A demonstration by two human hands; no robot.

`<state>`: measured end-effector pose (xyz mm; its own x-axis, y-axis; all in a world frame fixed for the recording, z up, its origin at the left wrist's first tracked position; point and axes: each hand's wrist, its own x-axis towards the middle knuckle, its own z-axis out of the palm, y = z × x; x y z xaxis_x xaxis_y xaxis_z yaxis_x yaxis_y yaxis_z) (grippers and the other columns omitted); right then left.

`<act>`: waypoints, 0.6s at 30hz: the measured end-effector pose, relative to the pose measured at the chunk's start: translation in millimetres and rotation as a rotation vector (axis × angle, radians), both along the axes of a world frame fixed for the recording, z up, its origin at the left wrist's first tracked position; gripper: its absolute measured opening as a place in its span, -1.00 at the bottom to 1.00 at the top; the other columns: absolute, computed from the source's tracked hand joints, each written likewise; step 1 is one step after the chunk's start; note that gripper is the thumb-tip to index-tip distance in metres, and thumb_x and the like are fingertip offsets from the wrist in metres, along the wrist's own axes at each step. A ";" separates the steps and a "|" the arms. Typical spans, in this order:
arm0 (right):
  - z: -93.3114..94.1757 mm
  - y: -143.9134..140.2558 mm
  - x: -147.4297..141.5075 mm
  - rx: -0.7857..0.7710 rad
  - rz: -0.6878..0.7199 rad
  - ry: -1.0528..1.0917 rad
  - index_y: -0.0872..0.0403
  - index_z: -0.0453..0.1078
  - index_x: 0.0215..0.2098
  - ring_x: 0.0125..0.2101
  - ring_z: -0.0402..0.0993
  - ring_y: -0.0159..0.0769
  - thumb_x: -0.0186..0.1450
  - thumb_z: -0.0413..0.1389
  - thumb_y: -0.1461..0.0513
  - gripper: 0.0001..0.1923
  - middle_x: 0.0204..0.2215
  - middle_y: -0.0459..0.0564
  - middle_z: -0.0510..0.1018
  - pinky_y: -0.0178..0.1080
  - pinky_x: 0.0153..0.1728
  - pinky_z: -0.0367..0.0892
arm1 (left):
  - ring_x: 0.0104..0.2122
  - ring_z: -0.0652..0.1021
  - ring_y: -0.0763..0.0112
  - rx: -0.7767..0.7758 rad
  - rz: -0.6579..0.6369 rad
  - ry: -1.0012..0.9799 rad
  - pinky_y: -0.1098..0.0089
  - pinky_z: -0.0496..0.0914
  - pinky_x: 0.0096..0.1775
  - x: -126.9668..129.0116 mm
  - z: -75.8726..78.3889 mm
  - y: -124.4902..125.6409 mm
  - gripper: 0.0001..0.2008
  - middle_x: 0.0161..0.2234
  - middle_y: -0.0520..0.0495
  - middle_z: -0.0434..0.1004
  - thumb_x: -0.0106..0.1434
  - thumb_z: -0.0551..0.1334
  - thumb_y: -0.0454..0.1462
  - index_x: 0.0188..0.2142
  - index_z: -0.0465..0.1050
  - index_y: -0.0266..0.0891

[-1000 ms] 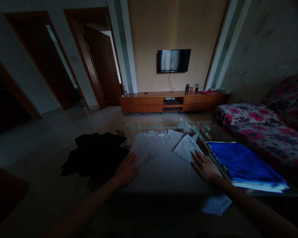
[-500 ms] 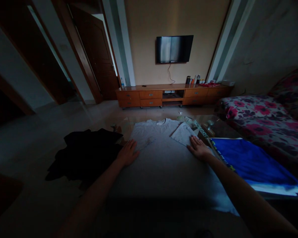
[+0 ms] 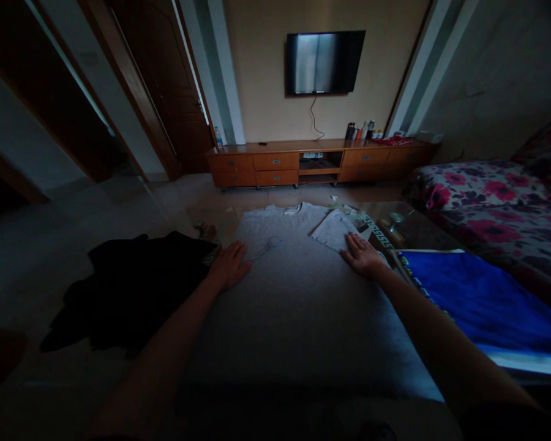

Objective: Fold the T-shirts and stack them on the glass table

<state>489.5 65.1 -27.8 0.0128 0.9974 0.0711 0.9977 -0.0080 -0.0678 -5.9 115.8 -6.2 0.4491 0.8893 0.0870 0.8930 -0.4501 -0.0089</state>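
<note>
A floral-covered sofa (image 3: 496, 190) is seen along the right, and the far wall is lined by a long wooden TV cabinet (image 3: 275, 162). Closer in, a glass-topped table with a Greek-key border (image 3: 377, 236) is largely covered by cloth. On it a grey short-sleeved T-shirt (image 3: 298, 300) is spread between the two hands, its collar turned toward the cabinet, apparently so that both sides can be reached evenly; its lower edge is lost in shadow. The left side is crowded by a heap of black cloth (image 3: 138, 288), in which separate pieces cannot be told apart. The right side is taken up by a flat blue cloth (image 3: 487, 300) with a pale edge, so little sideways room is left. A television (image 3: 325, 63) is mounted above the cabinet. One sleeve (image 3: 331, 231) is laid inward across the chest of the shirt. The left hand (image 3: 228, 265) is placed palm down on one side edge and the right hand (image 3: 362, 254) on the other, beside that sleeve; both are flattened, fingers extended, with nothing gripped, seemingly so that the fabric is kept smooth. Small bottles (image 3: 360, 130) are grouped on the cabinet.
</note>
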 end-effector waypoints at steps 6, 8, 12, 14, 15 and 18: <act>13.7 -20.6 -19.0 0.189 -0.134 -0.082 0.33 0.06 0.42 0.43 -0.15 0.05 0.45 -0.23 -0.10 -0.18 0.44 0.32 0.03 0.07 0.40 -0.22 | 0.21 0.36 -0.04 0.167 0.062 0.039 0.03 0.13 0.23 13.4 24.8 -26.9 -0.43 0.22 -0.34 0.39 0.45 -0.02 0.04 0.22 0.37 -0.27; 18.9 -32.4 -24.2 0.231 -0.176 -0.068 0.39 0.09 0.39 0.41 -0.07 0.05 0.47 -0.25 -0.03 -0.23 0.40 0.37 0.09 0.04 0.39 -0.16 | 0.10 0.44 -0.02 0.166 0.059 0.060 0.04 0.19 0.16 16.5 34.2 -40.4 -0.49 0.09 -0.32 0.48 0.46 -0.03 0.01 0.12 0.44 -0.26; 29.2 -60.7 -27.0 0.204 -0.236 0.001 0.35 0.10 0.38 0.38 0.03 0.05 0.48 -0.25 0.02 -0.29 0.38 0.35 0.14 0.02 0.36 -0.03 | 0.07 0.44 0.00 0.151 0.012 0.076 0.08 0.22 0.10 15.0 49.2 -70.2 -0.52 0.09 -0.30 0.47 0.47 -0.03 -0.02 0.15 0.41 -0.24; 33.5 -77.5 -26.4 0.131 -0.254 0.031 0.31 0.13 0.38 0.36 0.06 0.07 0.47 -0.23 0.02 -0.32 0.38 0.34 0.14 0.02 0.32 0.04 | 0.07 0.44 0.00 0.151 0.031 0.073 0.09 0.24 0.08 10.7 55.7 -87.0 -0.53 0.09 -0.31 0.46 0.48 -0.04 -0.06 0.14 0.41 -0.26; 35.1 -86.5 -26.3 0.080 -0.257 0.038 0.29 0.14 0.38 0.37 0.06 0.07 0.47 -0.22 0.03 -0.33 0.39 0.33 0.14 0.02 0.31 0.06 | 0.06 0.45 0.01 0.143 0.044 0.073 0.10 0.25 0.06 7.9 58.8 -96.0 -0.55 0.08 -0.31 0.46 0.48 -0.04 -0.08 0.13 0.42 -0.27; 37.2 -115.2 -28.1 -0.051 -0.252 0.033 0.28 0.09 0.41 0.40 -0.01 0.07 0.47 -0.19 0.02 -0.31 0.41 0.32 0.09 0.04 0.32 0.03 | 0.08 0.43 0.01 0.103 0.061 0.078 0.12 0.28 0.04 -2.2 67.7 -125.3 -0.60 0.09 -0.31 0.44 0.43 0.03 -0.15 0.11 0.42 -0.27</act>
<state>461.5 -50.1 9.4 0.2624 0.9648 0.0159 0.9611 -0.2599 -0.0932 -8.1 -9.5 61.5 0.4037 0.9032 0.1460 0.9133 -0.3883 -0.1229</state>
